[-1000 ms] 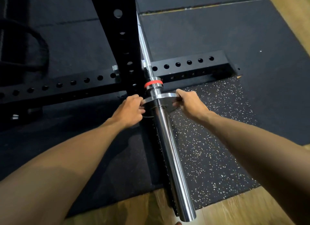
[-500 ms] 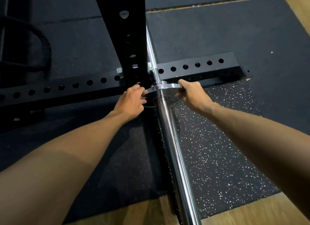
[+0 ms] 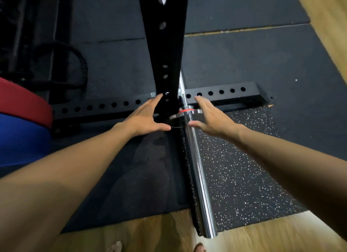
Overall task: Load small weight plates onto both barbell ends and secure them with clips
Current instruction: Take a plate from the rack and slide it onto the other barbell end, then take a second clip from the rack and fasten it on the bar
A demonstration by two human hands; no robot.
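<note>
The chrome barbell sleeve [image 3: 199,180] runs from the rack toward me, its free end near my feet. A small silver weight plate [image 3: 175,118] sits far up the sleeve against the collar with its red ring [image 3: 185,111]. My left hand [image 3: 146,116] is open just left of the plate, fingers spread, not holding it. My right hand [image 3: 208,118] is open just right of the plate, thumb near the sleeve. No clip is visible.
A black rack upright [image 3: 165,45] rises right behind the plate, with its holed base beam [image 3: 221,96] across the floor. Red and blue plates [image 3: 22,124] lie at the left. Black mats, a speckled mat [image 3: 240,167] and wood floor [image 3: 150,233] surround the bar.
Both hands have let go of the small plate and opened beside it. The plate now rests against the collar. The view has tilted, showing the sleeve's end and the coloured plates.
</note>
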